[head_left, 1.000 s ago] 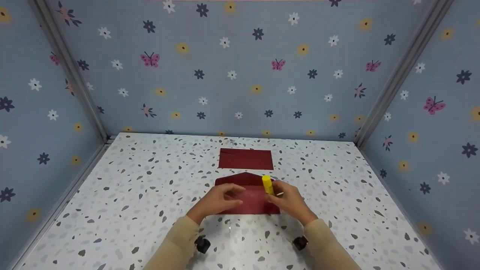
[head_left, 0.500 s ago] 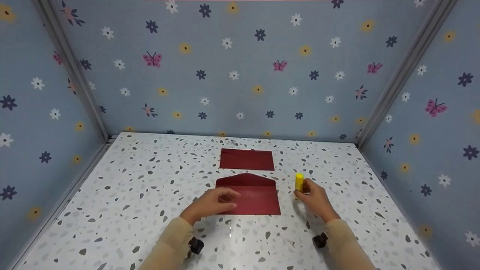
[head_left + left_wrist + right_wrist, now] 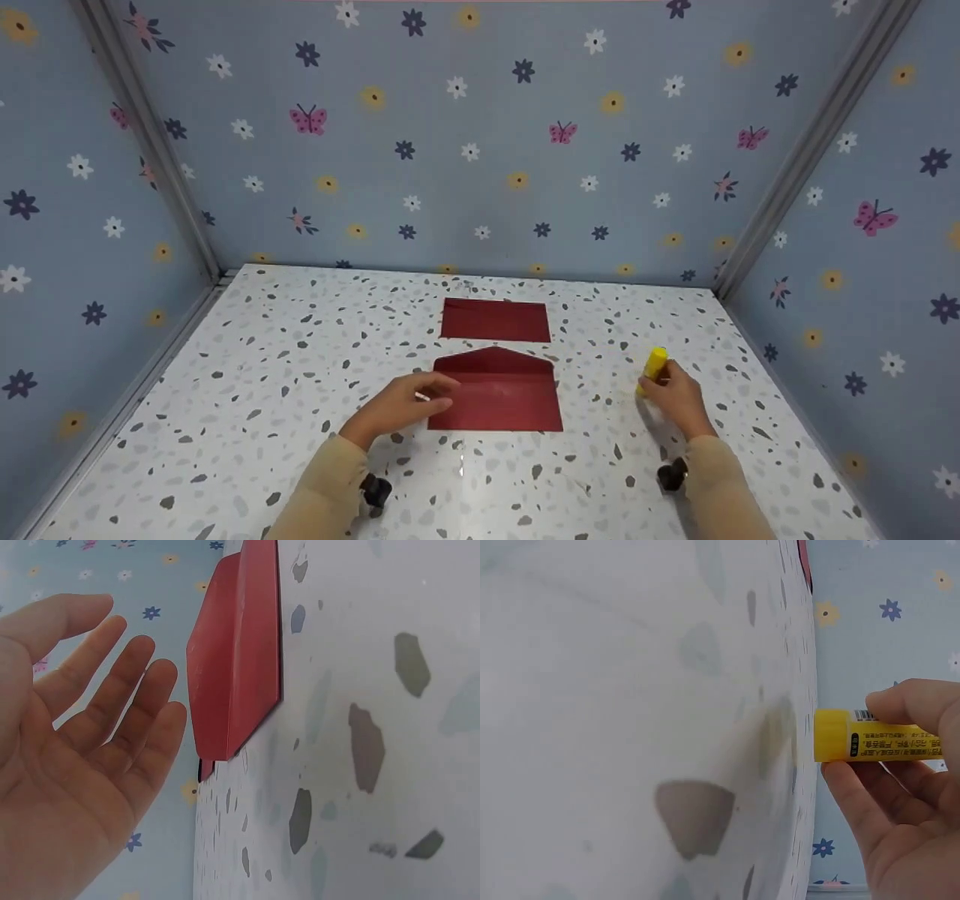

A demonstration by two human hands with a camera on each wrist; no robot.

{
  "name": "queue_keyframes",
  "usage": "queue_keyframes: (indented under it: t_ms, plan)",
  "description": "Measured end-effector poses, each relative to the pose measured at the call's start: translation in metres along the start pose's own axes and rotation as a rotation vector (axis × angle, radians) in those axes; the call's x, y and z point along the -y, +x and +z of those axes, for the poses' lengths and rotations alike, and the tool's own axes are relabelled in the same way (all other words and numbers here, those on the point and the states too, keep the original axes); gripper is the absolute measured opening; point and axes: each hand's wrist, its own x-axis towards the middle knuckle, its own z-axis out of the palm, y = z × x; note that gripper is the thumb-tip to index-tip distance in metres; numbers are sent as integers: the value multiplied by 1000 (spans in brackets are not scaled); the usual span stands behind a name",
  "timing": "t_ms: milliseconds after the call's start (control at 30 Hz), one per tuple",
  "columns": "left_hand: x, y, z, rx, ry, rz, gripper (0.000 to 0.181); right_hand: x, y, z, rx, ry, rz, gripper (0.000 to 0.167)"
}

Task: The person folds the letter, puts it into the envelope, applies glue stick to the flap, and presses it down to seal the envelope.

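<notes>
A yellow glue stick (image 3: 655, 363) is pinched between the thumb and fingers of my right hand (image 3: 681, 397), to the right of the envelopes. In the right wrist view the glue stick (image 3: 877, 736) shows printed text and a barcode, with one end close to the table. My left hand (image 3: 401, 405) holds nothing; its fingers are relaxed and loosely bent in the left wrist view. It hovers at the left edge of a red envelope (image 3: 499, 401) whose pointed flap is raised away from me. Whether the left fingertips touch the envelope cannot be told.
A second, flat red envelope (image 3: 495, 320) lies behind the first one. Both are on a white speckled table (image 3: 300, 337). Blue flowered walls (image 3: 480, 135) enclose the back and sides.
My right hand has carried the glue stick from above the near envelope out to the right, and the stick now leans. My left hand has drawn slightly left.
</notes>
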Motion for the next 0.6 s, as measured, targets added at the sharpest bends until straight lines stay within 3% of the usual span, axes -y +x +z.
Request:
queue_keyframes:
  t_ms: [333,600]
  plan:
    - [1,-5,-6,-23,-9,-59,36,-12,2,-6,9,7,48,55]
    - [3,-5,-8,-25,-14,-59,37,-10,3,-7,48,26,100,67]
